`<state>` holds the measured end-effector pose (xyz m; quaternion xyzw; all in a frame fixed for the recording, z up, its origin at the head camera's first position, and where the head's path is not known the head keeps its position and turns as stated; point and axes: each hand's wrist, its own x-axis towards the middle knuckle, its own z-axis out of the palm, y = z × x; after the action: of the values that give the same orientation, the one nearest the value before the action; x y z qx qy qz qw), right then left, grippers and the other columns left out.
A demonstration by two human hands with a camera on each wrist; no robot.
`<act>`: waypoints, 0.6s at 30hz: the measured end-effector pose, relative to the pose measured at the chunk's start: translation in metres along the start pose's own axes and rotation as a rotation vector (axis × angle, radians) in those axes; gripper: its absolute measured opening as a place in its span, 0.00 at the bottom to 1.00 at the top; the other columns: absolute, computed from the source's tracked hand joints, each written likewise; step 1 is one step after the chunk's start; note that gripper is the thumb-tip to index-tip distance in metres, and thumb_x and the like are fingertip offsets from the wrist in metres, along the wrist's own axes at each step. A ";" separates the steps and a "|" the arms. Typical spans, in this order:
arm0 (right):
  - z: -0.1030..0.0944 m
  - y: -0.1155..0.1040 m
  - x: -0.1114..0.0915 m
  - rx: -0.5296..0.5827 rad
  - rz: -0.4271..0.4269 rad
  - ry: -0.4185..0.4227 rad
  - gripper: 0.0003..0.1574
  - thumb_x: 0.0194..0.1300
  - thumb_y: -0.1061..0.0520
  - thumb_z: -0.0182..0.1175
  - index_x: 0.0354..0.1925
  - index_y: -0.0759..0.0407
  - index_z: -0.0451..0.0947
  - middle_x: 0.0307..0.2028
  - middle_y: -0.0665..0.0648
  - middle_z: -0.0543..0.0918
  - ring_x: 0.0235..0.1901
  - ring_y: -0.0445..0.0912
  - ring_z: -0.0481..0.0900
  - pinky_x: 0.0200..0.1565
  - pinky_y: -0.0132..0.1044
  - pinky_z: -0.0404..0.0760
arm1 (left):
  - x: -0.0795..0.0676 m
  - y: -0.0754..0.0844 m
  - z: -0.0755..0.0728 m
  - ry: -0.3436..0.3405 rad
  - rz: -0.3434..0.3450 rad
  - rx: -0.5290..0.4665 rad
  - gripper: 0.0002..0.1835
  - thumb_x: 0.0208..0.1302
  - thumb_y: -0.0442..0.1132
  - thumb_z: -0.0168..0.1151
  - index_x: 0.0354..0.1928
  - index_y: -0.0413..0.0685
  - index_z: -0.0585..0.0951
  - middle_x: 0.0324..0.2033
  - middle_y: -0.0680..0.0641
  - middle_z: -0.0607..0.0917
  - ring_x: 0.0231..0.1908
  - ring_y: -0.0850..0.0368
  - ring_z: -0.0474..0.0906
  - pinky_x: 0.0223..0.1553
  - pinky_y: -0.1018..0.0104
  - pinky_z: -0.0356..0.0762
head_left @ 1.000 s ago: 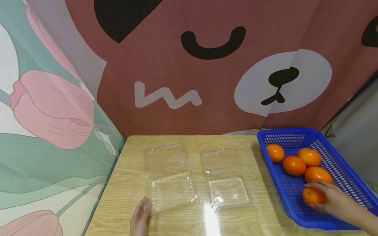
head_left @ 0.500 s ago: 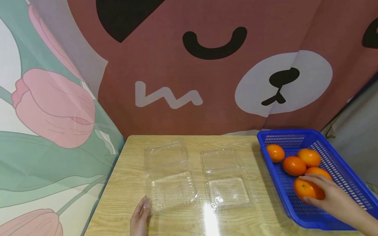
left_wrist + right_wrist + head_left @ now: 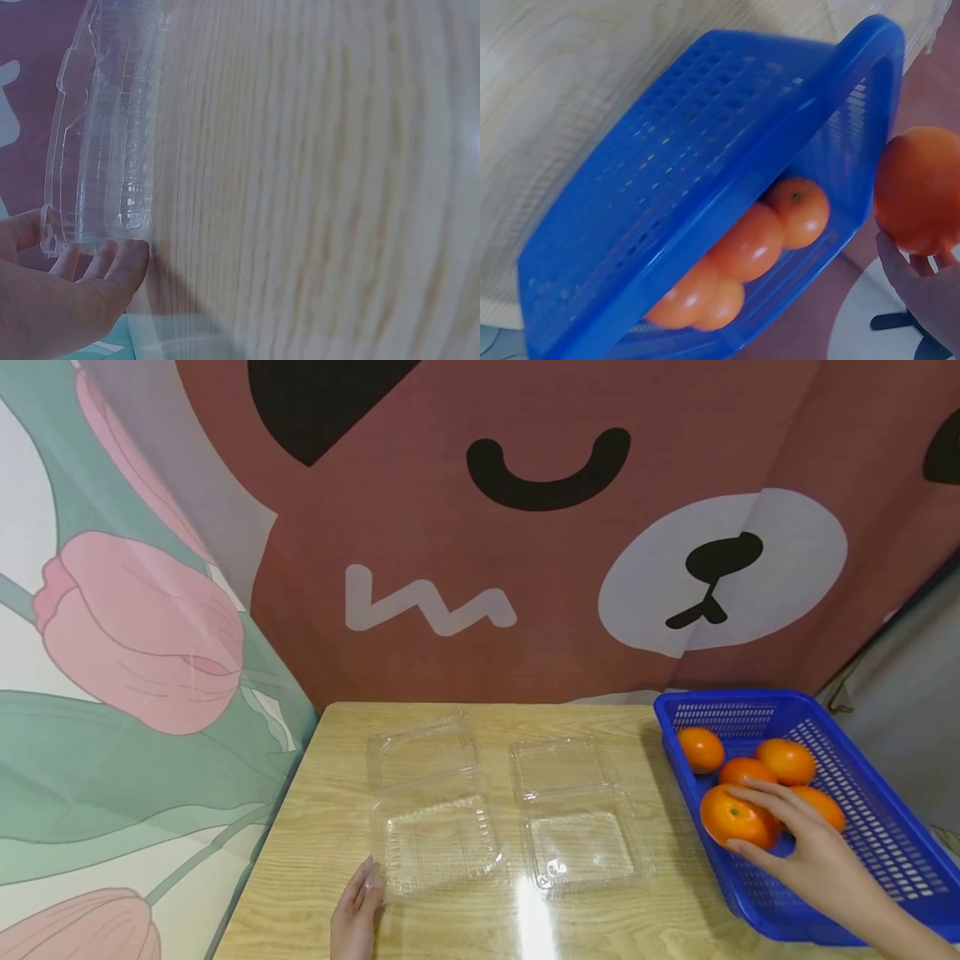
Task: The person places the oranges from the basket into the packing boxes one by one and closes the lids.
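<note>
My right hand (image 3: 810, 852) holds an orange (image 3: 738, 817) above the blue plastic basket (image 3: 712, 852), its fingers and thumb spread round the fruit. In the right wrist view, that orange (image 3: 921, 189) is raised beyond the basket's rim. Several other oranges (image 3: 785, 761) lie in the basket, some partly covered by the held one and the hand. Two clear plastic clamshell boxes lie with lids raised back: a left box (image 3: 438, 847) and a right box (image 3: 581, 847). At the left box's near corner, my left hand (image 3: 355, 910) pinches the rim between thumb and fingers, as the left wrist view (image 3: 82, 292) shows.
Both boxes and the basket stand on a wood-grain table (image 3: 600, 927), with the basket at its right side. A brown curtain (image 3: 525, 652) with a bear print hangs behind the table. A tulip-print curtain (image 3: 150, 760) hangs along the left.
My right hand has lifted the orange from the basket's near part and carried it up and left, toward the basket's left rim. The left hand stays at the left box.
</note>
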<state>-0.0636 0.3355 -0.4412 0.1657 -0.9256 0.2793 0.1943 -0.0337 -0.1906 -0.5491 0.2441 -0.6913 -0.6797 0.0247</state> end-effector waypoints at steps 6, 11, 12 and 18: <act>0.014 -0.023 0.011 0.085 0.088 -0.036 0.41 0.45 0.60 0.80 0.59 0.51 0.78 0.58 0.55 0.74 0.54 0.20 0.61 0.47 0.11 0.62 | 0.000 0.001 -0.001 -0.004 0.016 0.047 0.29 0.75 0.38 0.53 0.72 0.33 0.62 0.68 0.31 0.65 0.56 0.69 0.72 0.46 0.82 0.72; 0.027 -0.042 0.022 0.140 0.125 -0.076 0.37 0.50 0.59 0.78 0.59 0.53 0.78 0.58 0.60 0.75 0.52 0.22 0.64 0.43 0.17 0.70 | 0.000 0.001 -0.001 -0.001 0.012 0.040 0.29 0.75 0.39 0.54 0.71 0.32 0.62 0.69 0.31 0.64 0.56 0.69 0.72 0.46 0.82 0.72; 0.030 -0.045 0.023 0.143 0.118 -0.082 0.37 0.50 0.59 0.78 0.59 0.53 0.78 0.58 0.59 0.75 0.52 0.22 0.64 0.42 0.19 0.72 | 0.000 0.001 -0.001 0.001 0.009 0.037 0.30 0.74 0.39 0.55 0.71 0.32 0.62 0.69 0.31 0.64 0.55 0.71 0.72 0.46 0.82 0.72; 0.052 -0.062 0.033 0.233 0.097 -0.090 0.35 0.50 0.61 0.77 0.58 0.55 0.78 0.58 0.58 0.76 0.52 0.24 0.67 0.40 0.26 0.77 | 0.000 0.002 -0.001 0.009 0.003 0.059 0.29 0.75 0.40 0.54 0.71 0.33 0.62 0.68 0.31 0.65 0.63 0.55 0.71 0.45 0.83 0.71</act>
<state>-0.0803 0.2498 -0.4380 0.1547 -0.9015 0.3865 0.1180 -0.0335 -0.1914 -0.5473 0.2467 -0.7112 -0.6579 0.0214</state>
